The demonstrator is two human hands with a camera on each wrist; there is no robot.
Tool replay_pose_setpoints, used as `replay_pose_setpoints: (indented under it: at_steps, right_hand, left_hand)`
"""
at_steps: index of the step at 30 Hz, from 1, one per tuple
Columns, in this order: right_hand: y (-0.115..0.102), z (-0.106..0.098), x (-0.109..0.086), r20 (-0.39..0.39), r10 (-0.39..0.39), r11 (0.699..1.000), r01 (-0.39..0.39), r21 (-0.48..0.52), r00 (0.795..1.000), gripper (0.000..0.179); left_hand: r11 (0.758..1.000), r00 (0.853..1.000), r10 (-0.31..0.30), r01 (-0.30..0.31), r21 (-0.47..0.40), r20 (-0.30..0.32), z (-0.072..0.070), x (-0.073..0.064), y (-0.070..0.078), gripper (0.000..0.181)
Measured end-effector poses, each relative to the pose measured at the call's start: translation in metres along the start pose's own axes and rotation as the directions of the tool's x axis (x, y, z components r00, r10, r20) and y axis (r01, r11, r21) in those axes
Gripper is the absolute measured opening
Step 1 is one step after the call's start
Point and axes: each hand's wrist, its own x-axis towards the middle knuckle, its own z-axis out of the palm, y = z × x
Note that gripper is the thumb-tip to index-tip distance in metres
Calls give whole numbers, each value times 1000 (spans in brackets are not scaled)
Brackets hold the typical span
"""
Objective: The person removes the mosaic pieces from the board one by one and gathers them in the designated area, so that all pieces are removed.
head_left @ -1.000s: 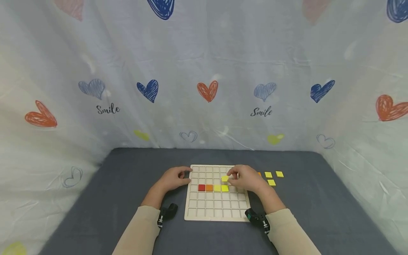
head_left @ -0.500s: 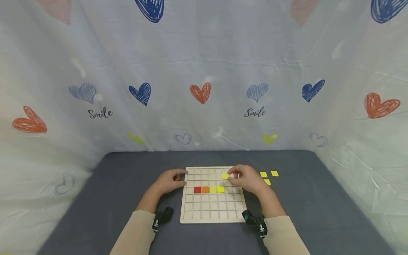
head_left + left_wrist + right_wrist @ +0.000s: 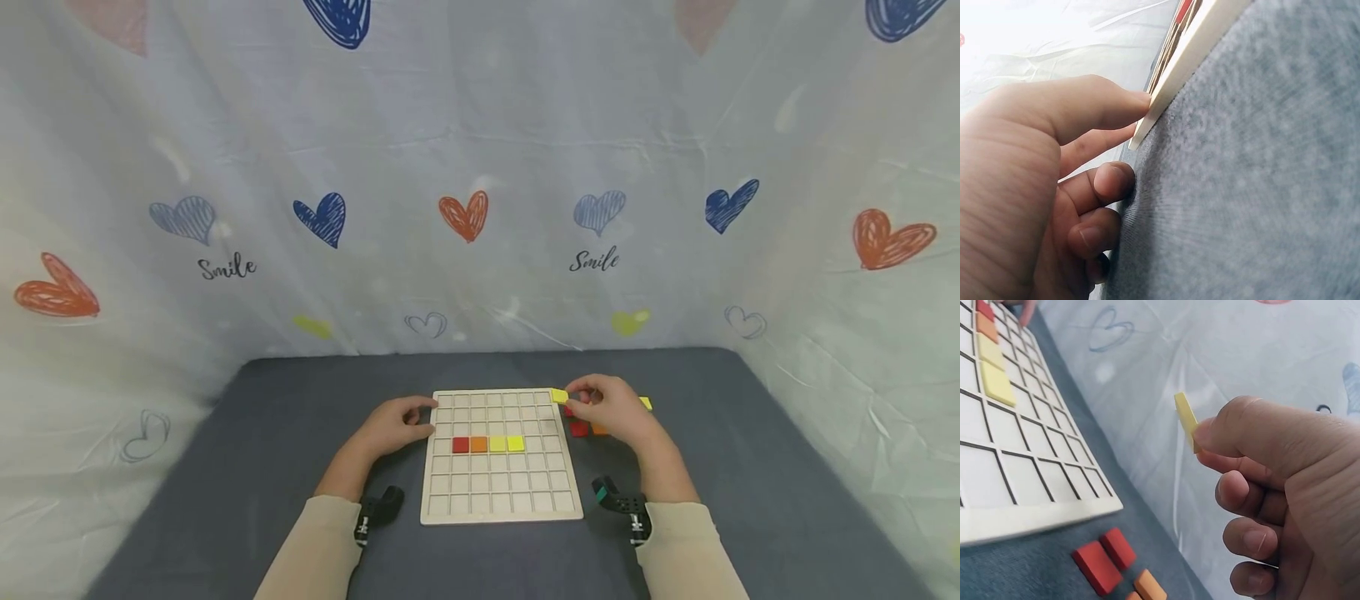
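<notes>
My left hand [image 3: 393, 427] rests on the left edge of a pale wooden grid board [image 3: 499, 483]; in the left wrist view its thumb [image 3: 1129, 106] and index finger touch the rim, the other fingers curled beneath. Beyond the board's far right corner, my right hand [image 3: 611, 408] pinches a yellow square tile [image 3: 1185, 419] between thumb and index finger, raised above the table. One row of the board bears a red tile [image 3: 461, 445], an orange tile [image 3: 478, 444] and two yellow tiles [image 3: 506, 444], side by side.
Loose red tiles [image 3: 1099, 567] and orange tiles [image 3: 1150, 585] lie right of the board, partly hidden by the right hand in the head view. Another yellow tile [image 3: 646, 402] shows beyond that hand. A dark grey cloth [image 3: 300, 417] covers the table; a heart-patterned curtain [image 3: 390, 275] stands behind.
My right hand has carried the yellow tile from above the grid cells rightward to the board's far right corner. Red and orange loose tiles came into sight. The left hand stays on the edge.
</notes>
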Motion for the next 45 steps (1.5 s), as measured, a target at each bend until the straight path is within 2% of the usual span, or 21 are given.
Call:
replay_pose_setpoints:
  at_steps: [7, 17, 27, 34, 45]
  right_hand:
    - [5, -13, -3, -33, 64, 998, -64, -3, 997, 28]
    - [19, -30, -8, -36, 90, 994, -92, -61, 995, 29]
    - [41, -44, -19, -57, 186, 974, -192, -118, 981, 32]
    - [61, -53, -27, -79, 207, 966, -217, -138, 975, 35]
    - [83, -62, -39, -70, 271, 948, -279, -155, 960, 36]
  left_hand:
    - [1000, 1000, 8, -8, 14, -6, -1, 1, -2, 41]
    - [1000, 1000, 6, -6, 7, -3, -2, 0, -3, 41]
    - [1000, 1000, -4, 5, -10, 4, -1, 0, -2, 41]
    - [1000, 1000, 9, -9, -3, -3, 1, 1, -3, 41]
    - [1000, 1000, 9, -9, -1, -7, 0, 1, -3, 41]
